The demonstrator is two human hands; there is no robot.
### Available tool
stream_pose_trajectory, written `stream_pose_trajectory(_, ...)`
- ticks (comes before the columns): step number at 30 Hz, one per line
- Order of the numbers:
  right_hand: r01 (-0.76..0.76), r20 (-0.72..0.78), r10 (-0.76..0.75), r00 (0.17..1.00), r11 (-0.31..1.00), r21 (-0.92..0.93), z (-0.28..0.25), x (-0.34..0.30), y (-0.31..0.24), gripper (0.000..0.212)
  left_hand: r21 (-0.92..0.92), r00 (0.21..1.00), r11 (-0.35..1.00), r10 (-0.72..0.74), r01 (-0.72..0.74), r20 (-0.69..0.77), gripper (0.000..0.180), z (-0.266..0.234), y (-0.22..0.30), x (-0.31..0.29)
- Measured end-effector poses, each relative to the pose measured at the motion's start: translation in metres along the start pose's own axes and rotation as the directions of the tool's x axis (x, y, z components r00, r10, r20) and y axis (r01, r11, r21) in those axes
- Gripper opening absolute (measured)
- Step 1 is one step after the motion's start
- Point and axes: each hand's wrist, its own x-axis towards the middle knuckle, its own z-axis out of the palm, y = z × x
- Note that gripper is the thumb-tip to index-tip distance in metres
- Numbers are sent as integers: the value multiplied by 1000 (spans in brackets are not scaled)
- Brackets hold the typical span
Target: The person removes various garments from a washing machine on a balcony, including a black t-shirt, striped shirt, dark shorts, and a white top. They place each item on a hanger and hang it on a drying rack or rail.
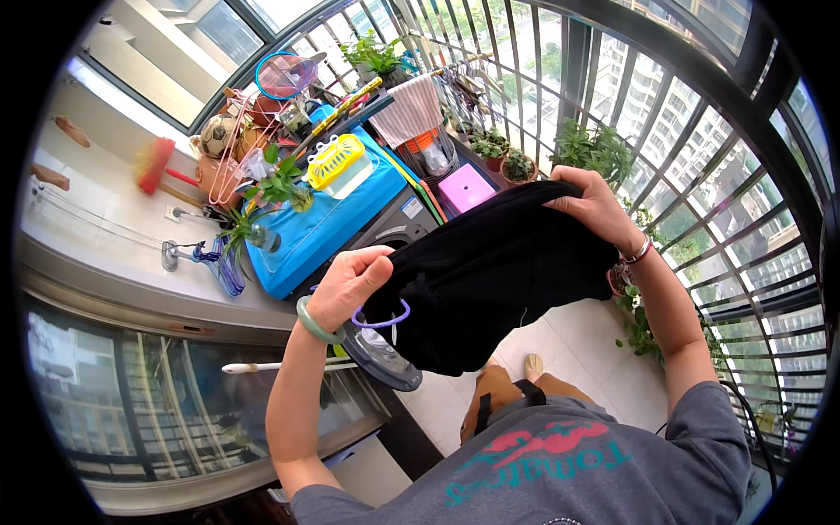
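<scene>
Keeping even tension across the black cloth suits this step: the right hand pinches its top edge, the left hand holds the other end, set wide apart, with the cloth hanging before the body above the tiled floor. Whether the left also grips the purple loop I cannot tell. Leave margin from the open washer door at lower left and the leafy plant at right; the freer room lies between.

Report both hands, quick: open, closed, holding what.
Left hand: closed, holding one end of the black cloth.
Right hand: closed, pinching the cloth's other end.
</scene>
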Motion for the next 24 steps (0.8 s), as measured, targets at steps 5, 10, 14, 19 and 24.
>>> stream_pose_trajectory(5,-44,101,37,994,996,77,0,4,-18,32,-11,990,994,107,-109,-89,44,18,32,-8)
stream_pose_trajectory(10,-123,288,33,957,946,300,-16,-12,-23,32,147,951,968,230,-202,-209,22,18,46,-15)
stream_pose_trajectory(14,-47,303,-32,952,967,250,-15,-38,-56,35,326,978,945,37,33,-207,25,25,52,-39)
stream_pose_trajectory(19,243,391,-82,917,891,-384,-10,-41,-52,36,175,951,971,203,-164,-235,31,28,54,-38)
stream_pose_trajectory(24,-145,227,41,973,874,463,-13,-49,-67,37,62,965,989,144,-133,-218,30,24,54,-54)
